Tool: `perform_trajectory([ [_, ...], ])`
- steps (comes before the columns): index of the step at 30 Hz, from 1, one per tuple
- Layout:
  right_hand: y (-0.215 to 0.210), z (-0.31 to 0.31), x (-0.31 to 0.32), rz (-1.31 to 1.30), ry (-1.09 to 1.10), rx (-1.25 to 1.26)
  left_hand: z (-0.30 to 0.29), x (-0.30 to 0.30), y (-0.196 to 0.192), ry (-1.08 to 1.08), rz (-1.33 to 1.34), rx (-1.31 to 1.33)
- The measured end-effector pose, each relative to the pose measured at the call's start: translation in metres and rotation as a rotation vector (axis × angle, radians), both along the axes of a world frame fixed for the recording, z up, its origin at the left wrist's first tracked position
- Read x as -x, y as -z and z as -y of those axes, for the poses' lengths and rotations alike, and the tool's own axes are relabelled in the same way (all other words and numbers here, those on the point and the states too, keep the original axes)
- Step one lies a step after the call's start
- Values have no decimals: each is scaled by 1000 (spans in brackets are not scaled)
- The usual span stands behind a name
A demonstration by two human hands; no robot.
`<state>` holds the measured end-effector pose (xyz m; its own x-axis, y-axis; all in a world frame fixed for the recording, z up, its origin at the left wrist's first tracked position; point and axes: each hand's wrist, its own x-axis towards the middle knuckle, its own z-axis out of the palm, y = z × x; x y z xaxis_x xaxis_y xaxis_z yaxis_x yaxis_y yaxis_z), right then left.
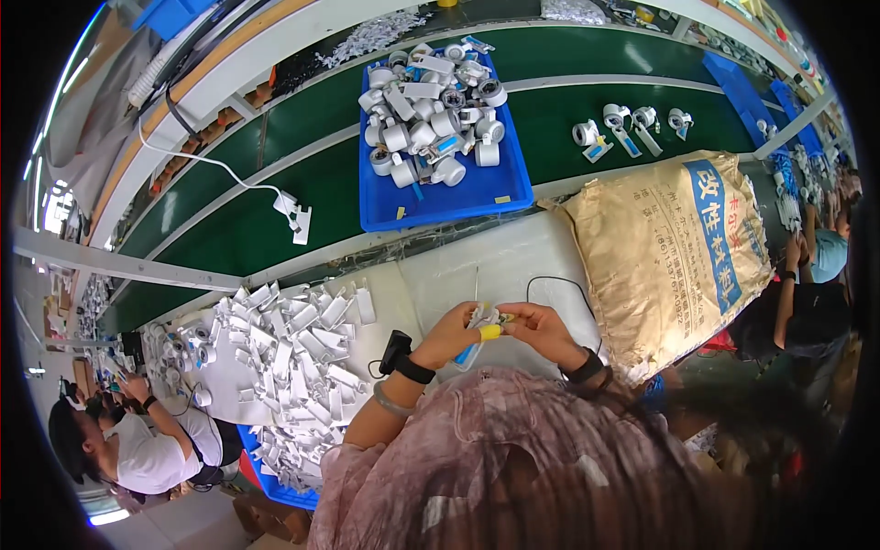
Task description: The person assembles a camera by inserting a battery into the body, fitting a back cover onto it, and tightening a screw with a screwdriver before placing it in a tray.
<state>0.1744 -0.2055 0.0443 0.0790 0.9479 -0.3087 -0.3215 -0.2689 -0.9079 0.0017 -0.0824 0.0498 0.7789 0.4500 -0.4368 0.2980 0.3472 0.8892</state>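
In front of my chest, my left hand is closed around a small white plastic part with a blue strip. My right hand pinches at the right end of the same part, its fingertips almost touching the left ones. A yellow patch shows between the hands; whether it belongs to the part or wraps a finger I cannot tell. Above the left fingers a thin rod stands up. A pile of loose white plastic pieces lies left of my hands.
Beyond my hands, a blue bin heaped with round white housings stands by the green conveyor. Several finished-looking units rest on it. A gold sack lies at right, with a black cable nearby. Other people work at both sides.
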Motion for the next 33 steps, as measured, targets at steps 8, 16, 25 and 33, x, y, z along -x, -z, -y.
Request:
perform_trajectory([
  [8, -27, -11, -4, 858, -324, -510, 12, 22, -53, 270, -138, -249],
  [16, -25, -11, 3, 769, -58, -682, 15, 30, -103, 390, -290, -845],
  [25, -58, -2, 21, 909, 224, -559, 22, 26, -85, -110, 154, 123],
  [33, -61, -14, 23, 855, 203, -681, 31, 17, -57, -251, 277, 14],
])
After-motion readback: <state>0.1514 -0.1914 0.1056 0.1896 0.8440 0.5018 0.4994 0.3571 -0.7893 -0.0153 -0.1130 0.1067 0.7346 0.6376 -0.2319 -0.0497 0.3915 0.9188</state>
